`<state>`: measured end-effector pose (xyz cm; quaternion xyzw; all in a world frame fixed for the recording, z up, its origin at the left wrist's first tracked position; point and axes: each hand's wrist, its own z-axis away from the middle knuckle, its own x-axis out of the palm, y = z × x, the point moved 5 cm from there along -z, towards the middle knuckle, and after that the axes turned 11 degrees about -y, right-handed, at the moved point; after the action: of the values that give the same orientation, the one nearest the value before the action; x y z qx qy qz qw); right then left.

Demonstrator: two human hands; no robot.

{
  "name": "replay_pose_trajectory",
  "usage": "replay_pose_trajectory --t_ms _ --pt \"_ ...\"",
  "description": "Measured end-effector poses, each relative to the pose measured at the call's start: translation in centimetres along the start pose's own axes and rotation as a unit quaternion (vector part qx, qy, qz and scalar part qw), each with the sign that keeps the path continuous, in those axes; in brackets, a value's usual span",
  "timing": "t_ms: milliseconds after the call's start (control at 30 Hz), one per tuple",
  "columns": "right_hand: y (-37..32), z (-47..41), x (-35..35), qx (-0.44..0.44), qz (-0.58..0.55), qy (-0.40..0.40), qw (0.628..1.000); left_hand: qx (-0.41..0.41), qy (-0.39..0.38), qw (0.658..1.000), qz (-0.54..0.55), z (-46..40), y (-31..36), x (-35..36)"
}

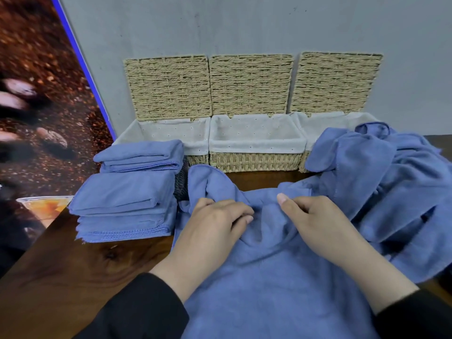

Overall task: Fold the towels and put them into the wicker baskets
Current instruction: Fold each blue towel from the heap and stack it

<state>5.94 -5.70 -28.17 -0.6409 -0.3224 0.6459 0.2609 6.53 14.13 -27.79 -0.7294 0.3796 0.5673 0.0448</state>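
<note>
- left hand (215,223) and right hand (318,223) – fingers bunch the blue towel (269,289) spread on the worktop (85,265)
- folded towels (127,206) stacked left
- wicker baskets (256,148) open behind

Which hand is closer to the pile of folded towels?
Left. The left hand lies just right of the folded towels, on the rumpled towel; the right hand is farther right.

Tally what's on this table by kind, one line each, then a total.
Wicker baskets, lids open, white liners: 3
Stacks of folded blue towels: 2
Heaps of unfolded blue towels: 1
Blue towel being worked, under both hands: 1
Total: 7
Towels within each stack or heap cannot be counted.
</note>
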Motion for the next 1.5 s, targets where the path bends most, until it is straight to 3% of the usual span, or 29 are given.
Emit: replay_pose_trajectory --t_ms 200,367,500,633,733,1000,1200,1333,1400,1500 --pt "-1.2 1.3 0.4 -0.105 0.004 -0.166 0.981 -0.047 -0.074 0.996 -0.012 0.0 -0.5 0.8" --pt "-1.5 1.9 0.7 -0.127 -0.017 -0.23 0.965 -0.044 -0.122 0.99 -0.045 -0.2 -0.7 1.6" --pt "-1.7 2.0 0.9 -0.142 -0.016 -0.22 0.965 -0.038 -0.082 0.996 -0.019 0.0 -0.8 1.2" --pt "-1.5 1.7 0.2 -0.087 -0.046 -0.154 0.983 0.02 0.028 0.999 -0.031 0.1 0.6 -0.7" --pt "-1.6 1.6 0.7 -0.04 -0.069 -0.148 0.986 0.041 0.07 0.995 -0.049 0.2 1.8 -1.4" --pt "-1.5 1.6 0.9 -0.052 0.031 -0.144 0.988 0.104 0.061 0.993 0.0 0.4 1.8 -1.9" --pt "-1.7 1.8 -1.9 -0.039 0.026 -0.055 0.997 -0.027 -0.11 0.991 -0.071 0.6 0.2 -0.5" --pt "-1.5 1.9 -1.3 -0.055 0.008 -0.069 0.996 0.034 -0.043 0.998 -0.034 0.7 1.3 -1.0" --pt "-1.7 1.8 -0.9 -0.068 -0.053 -0.057 0.995 0.06 -0.014 0.998 -0.023 0.6 2.2 -1.3" --pt "-1.7 1.6 -0.1 -0.044 -0.147 -0.125 0.98 0.085 -0.003 0.996 -0.022 0.7 3.0 -1.2"
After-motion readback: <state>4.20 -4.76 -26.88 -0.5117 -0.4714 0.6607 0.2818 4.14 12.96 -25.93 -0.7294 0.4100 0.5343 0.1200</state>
